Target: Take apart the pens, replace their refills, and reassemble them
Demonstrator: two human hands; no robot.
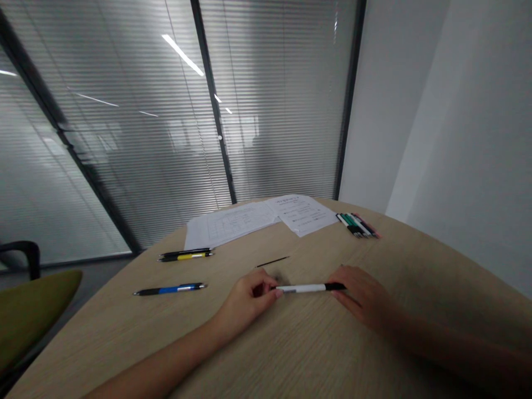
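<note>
A white pen with a black grip lies level between my two hands, just over the table. My left hand pinches its left end between thumb and fingers. At the black right end, my right hand has its fingers closed around the pen. A thin dark pen refill lies on the table just beyond my left hand. To the left lies a blue and black pen. Farther back are a yellow and black pen and a black pen, side by side.
Several pens in green, white, black and pink lie together at the back right. Printed paper sheets rest at the far edge of the round wooden table. A green chair stands at the left.
</note>
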